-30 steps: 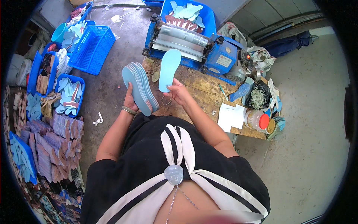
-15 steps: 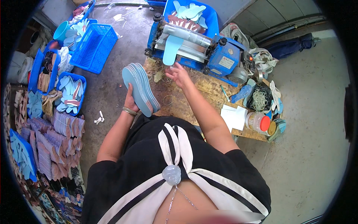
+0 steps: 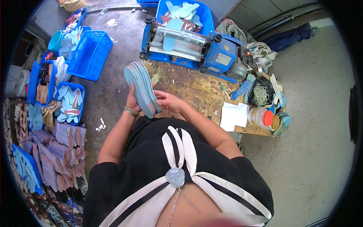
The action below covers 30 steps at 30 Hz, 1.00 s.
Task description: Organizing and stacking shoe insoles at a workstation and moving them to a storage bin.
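Note:
A stack of light blue shoe insoles (image 3: 140, 89) stands tilted in front of me. My left hand (image 3: 132, 100) grips it from the left side, thumb across the top insole. My right hand (image 3: 169, 101) is at the stack's right edge, thumb and fingers closed on that edge near its lower end; some fingertips are hidden. Farther off, a single blue insole (image 3: 169, 44) lies across the rollers of a blue roller machine (image 3: 223, 56), partly under the clear front roller.
A worktable (image 3: 196, 85) carries the machine, tangled threads, white paper (image 3: 234, 115) and a red-lidded jar (image 3: 261, 118). Behind the machine stands a blue bin (image 3: 207, 19) of insoles. Blue baskets (image 3: 90, 55) and piled insole bundles (image 3: 56, 151) stand at the left.
My right hand has drawn back from the machine to the stack's right edge. The insole at the rollers has moved farther in, away from me. My left hand still holds the stack.

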Each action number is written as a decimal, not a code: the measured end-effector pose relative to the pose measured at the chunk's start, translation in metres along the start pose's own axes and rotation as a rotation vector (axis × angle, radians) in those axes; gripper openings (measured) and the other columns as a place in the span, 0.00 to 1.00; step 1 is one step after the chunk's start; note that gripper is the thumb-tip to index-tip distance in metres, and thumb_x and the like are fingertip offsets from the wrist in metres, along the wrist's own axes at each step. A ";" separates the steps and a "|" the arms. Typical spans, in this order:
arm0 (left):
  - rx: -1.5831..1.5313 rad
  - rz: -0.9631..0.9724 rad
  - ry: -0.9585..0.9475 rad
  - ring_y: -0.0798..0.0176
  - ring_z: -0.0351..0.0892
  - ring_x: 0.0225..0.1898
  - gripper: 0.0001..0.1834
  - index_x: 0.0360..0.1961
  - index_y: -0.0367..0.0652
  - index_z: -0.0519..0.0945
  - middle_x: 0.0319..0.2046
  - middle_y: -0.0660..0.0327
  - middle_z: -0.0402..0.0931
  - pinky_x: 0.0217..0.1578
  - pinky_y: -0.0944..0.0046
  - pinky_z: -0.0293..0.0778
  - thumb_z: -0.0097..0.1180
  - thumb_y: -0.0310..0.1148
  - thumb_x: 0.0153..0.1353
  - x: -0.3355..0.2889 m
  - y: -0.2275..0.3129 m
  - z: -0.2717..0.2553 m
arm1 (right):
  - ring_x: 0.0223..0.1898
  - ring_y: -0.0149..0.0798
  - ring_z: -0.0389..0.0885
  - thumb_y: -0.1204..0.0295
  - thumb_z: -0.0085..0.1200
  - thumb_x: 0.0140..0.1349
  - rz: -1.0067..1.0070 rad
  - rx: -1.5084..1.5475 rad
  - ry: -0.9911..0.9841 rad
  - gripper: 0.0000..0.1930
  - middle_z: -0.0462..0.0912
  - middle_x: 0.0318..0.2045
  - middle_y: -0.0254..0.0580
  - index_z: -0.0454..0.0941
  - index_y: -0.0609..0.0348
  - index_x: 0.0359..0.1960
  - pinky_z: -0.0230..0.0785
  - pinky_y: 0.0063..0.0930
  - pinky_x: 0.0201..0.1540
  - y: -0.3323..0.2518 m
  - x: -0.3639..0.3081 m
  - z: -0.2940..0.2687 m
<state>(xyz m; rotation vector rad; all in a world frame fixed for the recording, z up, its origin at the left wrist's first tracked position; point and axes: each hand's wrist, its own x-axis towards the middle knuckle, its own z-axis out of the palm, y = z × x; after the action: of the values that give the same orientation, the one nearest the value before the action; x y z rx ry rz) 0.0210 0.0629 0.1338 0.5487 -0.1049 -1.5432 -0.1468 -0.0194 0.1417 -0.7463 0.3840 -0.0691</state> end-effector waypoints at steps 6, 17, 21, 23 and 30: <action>0.039 -0.007 0.013 0.50 0.68 0.50 0.45 0.59 0.39 0.55 0.53 0.50 0.63 0.48 0.50 0.68 0.42 0.66 0.50 0.000 0.002 0.014 | 0.40 0.34 0.75 0.74 0.51 0.55 0.016 -0.155 0.060 0.32 0.72 0.46 0.41 0.52 0.54 0.61 0.70 0.26 0.40 -0.007 0.001 -0.008; -0.037 0.012 -0.041 0.50 0.67 0.51 0.45 0.60 0.40 0.54 0.53 0.50 0.63 0.49 0.52 0.68 0.37 0.66 0.53 -0.004 0.006 0.007 | 0.42 0.36 0.74 0.76 0.48 0.57 0.147 0.271 -0.128 0.36 0.68 0.49 0.38 0.43 0.40 0.64 0.71 0.28 0.38 0.001 -0.005 0.009; -0.005 -0.020 -0.077 0.49 0.65 0.53 0.45 0.61 0.40 0.52 0.55 0.50 0.61 0.51 0.49 0.65 0.37 0.66 0.53 -0.004 0.005 0.004 | 0.40 0.33 0.73 0.75 0.52 0.53 0.131 0.230 -0.072 0.40 0.68 0.47 0.36 0.42 0.42 0.64 0.69 0.28 0.41 -0.002 -0.002 0.009; -0.008 -0.027 -0.087 0.49 0.64 0.54 0.45 0.61 0.39 0.52 0.55 0.50 0.61 0.52 0.48 0.64 0.38 0.65 0.53 -0.004 0.005 0.001 | 0.39 0.32 0.72 0.74 0.54 0.52 0.107 0.104 0.040 0.40 0.68 0.46 0.36 0.44 0.43 0.64 0.69 0.27 0.41 -0.005 -0.002 0.011; -0.007 0.073 0.214 0.50 0.66 0.51 0.40 0.58 0.37 0.56 0.52 0.50 0.64 0.51 0.49 0.63 0.48 0.56 0.54 -0.004 0.010 -0.013 | 0.39 0.30 0.75 0.78 0.53 0.51 -0.190 -0.210 0.347 0.30 0.73 0.43 0.39 0.59 0.54 0.58 0.72 0.23 0.37 -0.020 0.005 -0.010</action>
<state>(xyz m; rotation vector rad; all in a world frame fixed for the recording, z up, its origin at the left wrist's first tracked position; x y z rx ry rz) 0.0351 0.0694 0.1274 0.6937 0.0446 -1.4050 -0.1444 -0.0418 0.1466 -0.9805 0.6570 -0.3446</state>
